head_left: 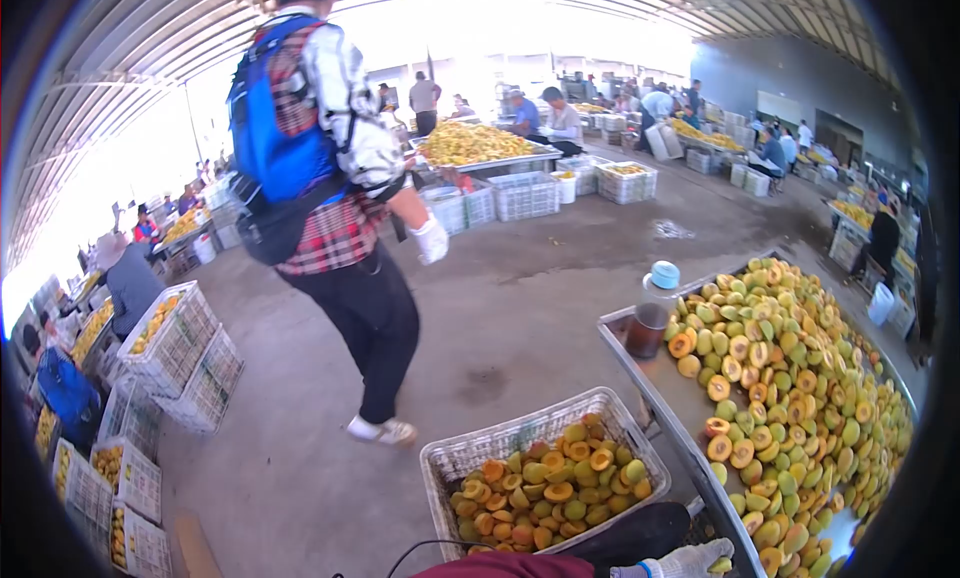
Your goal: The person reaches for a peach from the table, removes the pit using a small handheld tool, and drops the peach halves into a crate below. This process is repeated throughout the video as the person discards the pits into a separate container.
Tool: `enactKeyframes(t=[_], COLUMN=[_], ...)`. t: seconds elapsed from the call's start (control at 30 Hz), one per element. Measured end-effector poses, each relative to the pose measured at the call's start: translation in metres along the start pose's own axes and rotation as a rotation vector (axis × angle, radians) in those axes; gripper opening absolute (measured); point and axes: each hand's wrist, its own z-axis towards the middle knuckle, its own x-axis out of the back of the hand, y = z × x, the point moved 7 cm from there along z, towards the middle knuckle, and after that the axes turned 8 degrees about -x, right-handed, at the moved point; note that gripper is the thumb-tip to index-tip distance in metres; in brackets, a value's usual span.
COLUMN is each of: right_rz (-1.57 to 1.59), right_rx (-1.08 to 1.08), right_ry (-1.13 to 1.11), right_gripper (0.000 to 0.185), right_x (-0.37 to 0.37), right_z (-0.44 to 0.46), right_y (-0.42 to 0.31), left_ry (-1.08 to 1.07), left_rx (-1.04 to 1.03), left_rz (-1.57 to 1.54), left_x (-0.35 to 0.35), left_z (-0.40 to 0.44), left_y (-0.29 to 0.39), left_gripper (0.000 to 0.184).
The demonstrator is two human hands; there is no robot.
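Observation:
At the bottom edge, my left hand (688, 560) wears a pale knitted glove, and its fingers are closed beside the metal table (672, 418). A small yellow-green apricot piece (720, 566) shows at the fingertips, partly cut off by the frame. Heaped over the table are apricots (790, 378), many halved with orange flesh showing. A bottle (650, 313) with a light blue cap and dark drink stands on the table's far left corner. Left of my hand, a white plastic crate (440, 478) on the floor holds apricot halves (550, 483). My right hand is out of view.
A person (330, 178) with a blue backpack and white gloves walks past on the concrete floor (500, 348). Stacked crates (185, 363) stand at the left. Further back, people work around another fruit-covered table (480, 148), with crates (525, 196) beside it.

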Motion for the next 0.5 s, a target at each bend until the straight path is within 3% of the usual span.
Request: enactKeyframes(t=[0.27, 0.5], right_rz=[-0.080, -0.113], right_rx=[0.060, 0.042], right_ry=[-0.018, -0.005], right_gripper=[0.025, 0.026], right_x=[-0.021, -0.022], right_z=[0.021, 0.030], right_y=[-0.022, -0.024], left_ry=[0.089, 0.002], left_rx=[0.033, 0.166], left_rz=[-0.068, -0.096], left_x=[0.030, 0.043], left_z=[-0.001, -0.002], left_y=[-0.019, -0.036], left_gripper=[0.022, 0.029])
